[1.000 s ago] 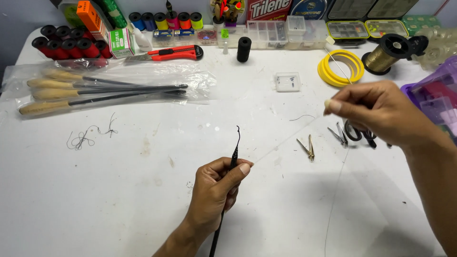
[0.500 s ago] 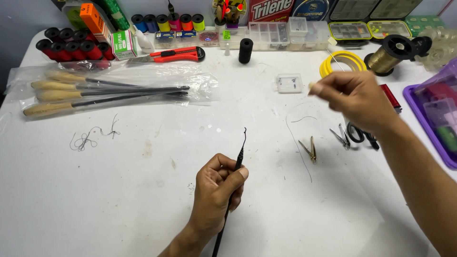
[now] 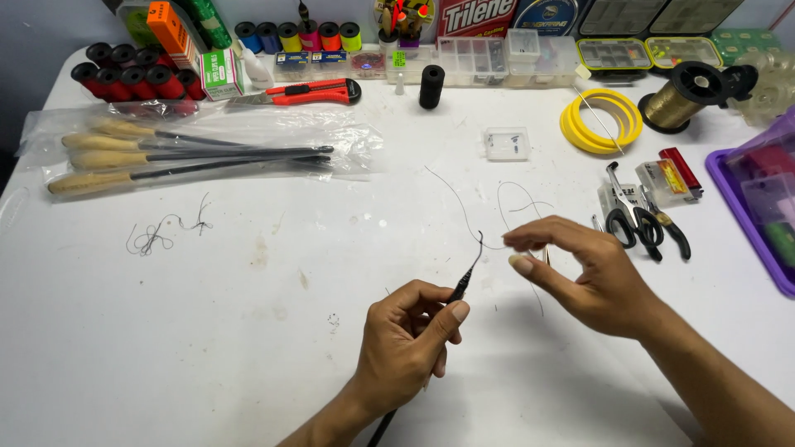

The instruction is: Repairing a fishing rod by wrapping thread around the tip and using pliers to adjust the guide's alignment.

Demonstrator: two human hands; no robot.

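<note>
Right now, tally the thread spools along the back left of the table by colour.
Red spools: 7
Blue spools: 2
Yellow spools: 1
Pink spools: 1
Orange spools: 1
Lime spools: 1
Black spools: 1
Total: 14

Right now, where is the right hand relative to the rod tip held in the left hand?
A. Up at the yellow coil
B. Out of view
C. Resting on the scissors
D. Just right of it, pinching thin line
D: the right hand pinches thin line just right of the rod tip that the left hand holds.
</note>
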